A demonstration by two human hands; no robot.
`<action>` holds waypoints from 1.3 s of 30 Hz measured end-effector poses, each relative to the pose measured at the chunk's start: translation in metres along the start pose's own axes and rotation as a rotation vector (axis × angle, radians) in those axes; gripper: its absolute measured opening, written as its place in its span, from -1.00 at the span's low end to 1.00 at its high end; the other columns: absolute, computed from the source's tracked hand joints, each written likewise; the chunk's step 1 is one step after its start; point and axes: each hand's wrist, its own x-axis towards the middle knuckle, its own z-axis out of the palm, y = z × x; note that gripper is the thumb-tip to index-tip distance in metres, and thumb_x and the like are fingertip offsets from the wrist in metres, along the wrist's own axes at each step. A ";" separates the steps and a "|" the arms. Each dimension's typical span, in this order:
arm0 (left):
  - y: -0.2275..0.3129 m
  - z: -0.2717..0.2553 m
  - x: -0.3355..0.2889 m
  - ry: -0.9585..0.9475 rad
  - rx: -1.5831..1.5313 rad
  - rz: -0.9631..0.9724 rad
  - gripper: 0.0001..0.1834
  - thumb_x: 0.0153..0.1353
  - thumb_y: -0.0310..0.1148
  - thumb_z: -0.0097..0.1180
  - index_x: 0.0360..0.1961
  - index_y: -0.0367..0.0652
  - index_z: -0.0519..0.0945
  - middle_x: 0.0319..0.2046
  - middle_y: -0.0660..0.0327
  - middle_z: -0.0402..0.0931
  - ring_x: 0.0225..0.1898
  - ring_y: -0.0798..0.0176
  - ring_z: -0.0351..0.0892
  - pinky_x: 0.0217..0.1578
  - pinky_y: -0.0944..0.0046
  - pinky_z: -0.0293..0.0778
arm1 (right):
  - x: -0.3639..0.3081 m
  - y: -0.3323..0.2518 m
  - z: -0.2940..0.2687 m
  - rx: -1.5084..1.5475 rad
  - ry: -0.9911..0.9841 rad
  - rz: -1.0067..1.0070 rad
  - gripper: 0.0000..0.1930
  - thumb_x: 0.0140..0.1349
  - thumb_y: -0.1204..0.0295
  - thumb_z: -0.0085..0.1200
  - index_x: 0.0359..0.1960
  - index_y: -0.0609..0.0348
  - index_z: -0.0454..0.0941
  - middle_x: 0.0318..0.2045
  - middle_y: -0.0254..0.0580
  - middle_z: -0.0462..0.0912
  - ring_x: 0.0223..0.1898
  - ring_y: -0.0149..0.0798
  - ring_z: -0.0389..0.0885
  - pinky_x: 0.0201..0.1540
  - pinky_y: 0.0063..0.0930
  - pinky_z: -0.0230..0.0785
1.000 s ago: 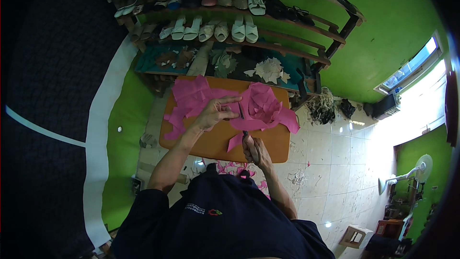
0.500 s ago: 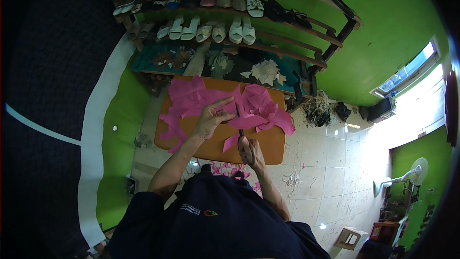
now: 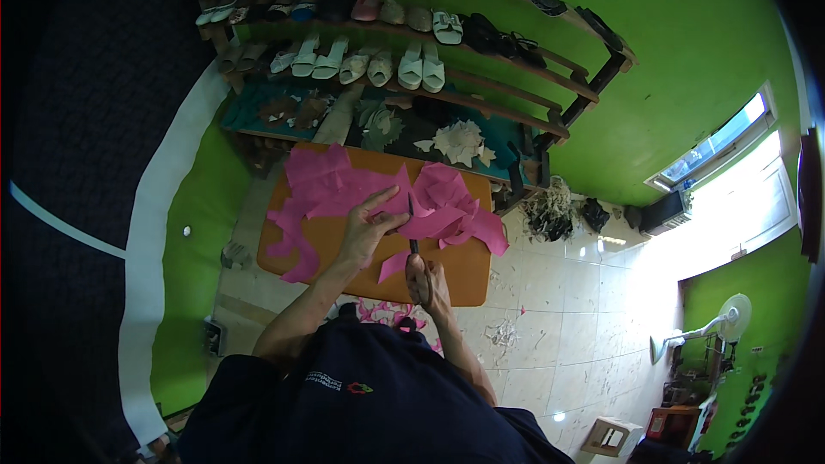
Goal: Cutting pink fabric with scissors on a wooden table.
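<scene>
My left hand [image 3: 368,225] holds a pink sheet [image 3: 375,193] between thumb and fingers, over an orange-brown table [image 3: 451,282]. My right hand [image 3: 427,282] is closed around a pair of dark scissors [image 3: 414,246], whose handles are mostly hidden in the palm. One blade stands up at the sheet's right edge, beside my left fingertips. Crumpled pink pieces [image 3: 445,193] lie heaped to the right of the blade. On the left, a curved pink strip [image 3: 301,262] hangs toward the table's edge, and a small pink piece [image 3: 394,266] rests by my right hand.
Beyond the table stands a wooden rack [image 3: 507,101] with several rows of shoes [image 3: 421,69]. Pale cut pieces [image 3: 460,143] lie on its lower shelf. Scraps [image 3: 503,333] litter the tiled floor, and a dark bag of shavings [image 3: 550,213] sits right. A white fan [image 3: 735,318] stands farther right.
The whole view has shifted, so the scene sits a little farther left and the table slightly lower. Both hands keep nearly the same places at the pink sheet, with the scissors still at its edge.
</scene>
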 end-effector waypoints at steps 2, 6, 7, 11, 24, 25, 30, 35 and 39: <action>0.002 -0.002 0.001 0.051 0.019 -0.030 -0.41 0.12 -0.64 0.31 0.22 -0.22 0.50 -0.43 0.38 0.55 -0.35 0.53 0.58 -0.15 0.46 0.57 | -0.004 -0.005 0.002 -0.028 0.002 -0.013 -0.35 0.27 -0.27 0.01 -0.63 0.07 0.28 -0.79 -0.50 0.20 -0.80 -0.55 0.15 -0.74 -0.58 -0.02; 0.001 -0.016 0.012 -0.020 0.043 -0.026 -0.44 0.08 -0.65 0.32 0.15 -0.13 0.58 -0.42 0.40 0.59 -0.40 0.57 0.52 -0.18 0.48 0.55 | 0.000 0.008 -0.007 -0.053 -0.067 -0.026 -0.33 0.32 -0.28 -0.10 -0.55 0.14 0.32 -0.74 -0.43 0.24 -0.75 -0.50 0.23 -0.70 -0.56 0.07; 0.002 -0.018 0.014 -0.049 0.059 -0.023 -0.45 0.07 -0.66 0.32 0.14 -0.13 0.59 -0.39 0.40 0.60 -0.39 0.58 0.50 -0.18 0.48 0.55 | 0.000 0.007 -0.008 -0.039 -0.094 -0.027 -0.33 0.33 -0.28 -0.13 -0.53 0.16 0.32 -0.72 -0.42 0.25 -0.73 -0.50 0.24 -0.69 -0.56 0.08; 0.003 -0.019 0.014 -0.076 0.071 0.002 -0.47 0.05 -0.69 0.33 0.10 -0.13 0.62 -0.20 0.40 0.59 -0.38 0.60 0.44 -0.17 0.50 0.53 | 0.005 0.005 -0.009 -0.061 -0.133 -0.051 -0.33 0.36 -0.27 -0.18 -0.50 0.17 0.32 -0.71 -0.40 0.26 -0.72 -0.49 0.23 -0.67 -0.56 0.10; -0.005 -0.009 0.005 0.021 0.050 0.023 -0.44 0.05 -0.63 0.37 0.14 -0.17 0.59 -0.39 0.41 0.55 -0.41 0.58 0.48 -0.21 0.52 0.51 | 0.003 0.001 0.000 -0.001 -0.022 0.015 -0.39 0.18 -0.26 0.14 -0.56 0.05 0.32 -0.75 -0.50 0.24 -0.78 -0.53 0.20 -0.73 -0.55 0.02; -0.005 -0.006 0.003 0.036 0.033 0.027 -0.44 0.06 -0.63 0.36 0.15 -0.18 0.58 -0.46 0.44 0.50 -0.43 0.58 0.46 -0.21 0.52 0.51 | 0.003 0.000 0.000 -0.007 -0.008 0.040 -0.39 0.17 -0.26 0.14 -0.57 0.05 0.32 -0.75 -0.50 0.24 -0.78 -0.54 0.20 -0.73 -0.55 0.02; -0.005 -0.001 -0.002 0.065 0.007 0.044 -0.46 0.12 -0.65 0.31 0.17 -0.33 0.51 -0.30 0.28 0.58 -0.32 0.53 0.56 -0.10 0.49 0.55 | 0.007 0.005 0.001 0.007 0.018 0.049 -0.41 0.18 -0.22 0.16 -0.57 0.05 0.34 -0.75 -0.51 0.25 -0.78 -0.54 0.20 -0.74 -0.55 0.03; -0.004 0.005 -0.005 0.076 -0.049 0.071 -0.46 0.14 -0.63 0.30 0.18 -0.35 0.48 -0.42 0.33 0.58 -0.32 0.52 0.57 -0.11 0.47 0.55 | 0.004 0.000 0.006 0.019 0.063 0.022 -0.44 0.20 -0.16 0.19 -0.59 0.06 0.35 -0.76 -0.53 0.25 -0.79 -0.56 0.19 -0.74 -0.56 0.01; -0.012 0.005 -0.005 0.141 -0.032 0.064 -0.46 0.13 -0.63 0.30 0.17 -0.35 0.50 -0.47 0.40 0.50 -0.38 0.55 0.51 -0.14 0.49 0.53 | 0.007 0.003 0.007 -0.001 0.089 0.061 -0.46 0.21 -0.12 0.21 -0.61 0.07 0.37 -0.77 -0.54 0.24 -0.79 -0.57 0.18 -0.74 -0.56 0.00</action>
